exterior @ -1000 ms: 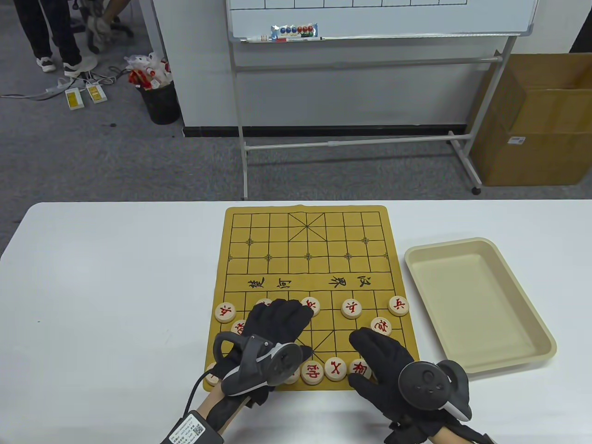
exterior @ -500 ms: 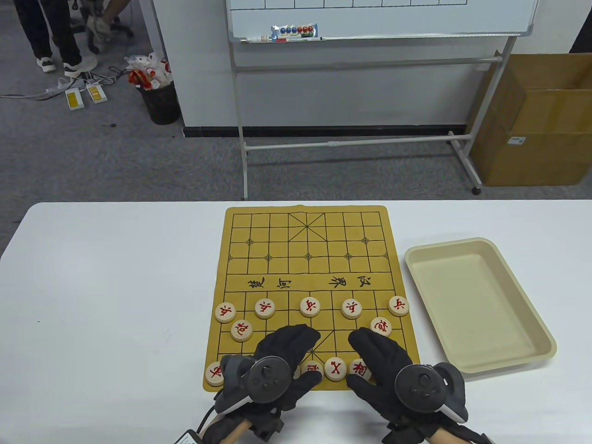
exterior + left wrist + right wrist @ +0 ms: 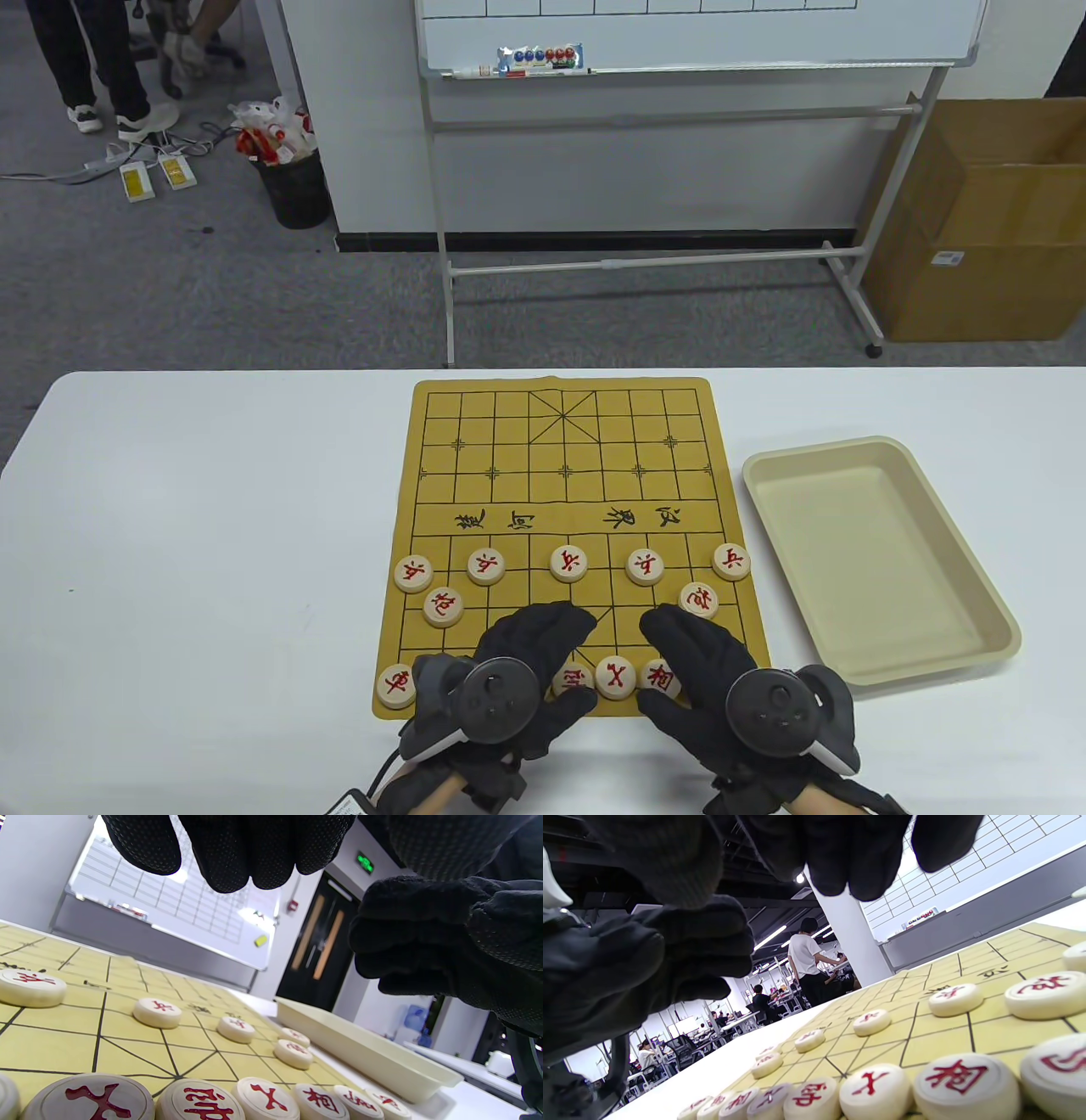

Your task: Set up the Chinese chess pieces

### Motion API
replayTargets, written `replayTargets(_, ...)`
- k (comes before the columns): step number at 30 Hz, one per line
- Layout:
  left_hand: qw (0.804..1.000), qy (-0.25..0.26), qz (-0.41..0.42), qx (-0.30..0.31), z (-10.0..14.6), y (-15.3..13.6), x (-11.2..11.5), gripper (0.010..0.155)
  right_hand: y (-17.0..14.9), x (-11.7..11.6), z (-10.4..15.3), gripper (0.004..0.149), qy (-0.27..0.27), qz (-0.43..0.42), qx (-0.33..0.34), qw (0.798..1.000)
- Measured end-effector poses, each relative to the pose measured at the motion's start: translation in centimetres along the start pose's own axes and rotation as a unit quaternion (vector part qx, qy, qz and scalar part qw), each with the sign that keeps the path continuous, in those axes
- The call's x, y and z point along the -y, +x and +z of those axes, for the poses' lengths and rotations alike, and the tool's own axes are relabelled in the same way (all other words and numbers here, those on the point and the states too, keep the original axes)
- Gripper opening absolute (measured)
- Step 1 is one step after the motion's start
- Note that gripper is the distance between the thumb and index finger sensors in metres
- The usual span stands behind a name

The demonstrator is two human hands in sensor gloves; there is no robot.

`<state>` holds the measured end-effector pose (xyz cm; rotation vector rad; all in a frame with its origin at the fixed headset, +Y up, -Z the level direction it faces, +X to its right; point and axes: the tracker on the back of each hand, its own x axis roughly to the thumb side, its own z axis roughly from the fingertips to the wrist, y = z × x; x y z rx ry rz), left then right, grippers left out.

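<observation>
A yellow chess board [image 3: 560, 475] lies on the white table. Red-lettered round pieces stand in its near half: a row of soldiers such as one [image 3: 568, 564], two cannons [image 3: 443, 607] [image 3: 699, 599], and a back row [image 3: 615, 677] along the near edge. My left hand [image 3: 526, 671] hovers flat over the back row's left part, fingers spread, holding nothing. My right hand [image 3: 696, 679] hovers over the back row's right part, also empty. The left wrist view shows the back row [image 3: 197, 1101] under my fingers [image 3: 229, 849]. The right wrist view shows it [image 3: 874, 1086] too.
An empty beige tray [image 3: 882, 556] sits right of the board. The far half of the board holds no pieces. A whiteboard stand [image 3: 679, 255] and a cardboard box [image 3: 984, 221] stand on the floor beyond the table.
My left hand has pulled back from the soldier row to the near edge, uncovering two soldiers and a cannon. My right hand has barely moved.
</observation>
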<state>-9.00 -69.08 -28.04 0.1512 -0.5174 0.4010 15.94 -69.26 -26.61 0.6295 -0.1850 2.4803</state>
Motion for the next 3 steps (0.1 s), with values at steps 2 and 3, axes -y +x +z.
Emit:
replayTargets(2, 1.0, 0.003, -0.002, 0.001, 0.04, -0.03, 0.01, 0.079, 0.12, -0.08, 0.01, 0.081, 0.003, 0.003, 0.003, 1.0)
replayTargets(3, 1.0, 0.004, -0.001, 0.001, 0.05, -0.04, -0.04, 0.078, 0.17, -0.11, 0.02, 0.081, 0.003, 0.004, 0.004, 1.0)
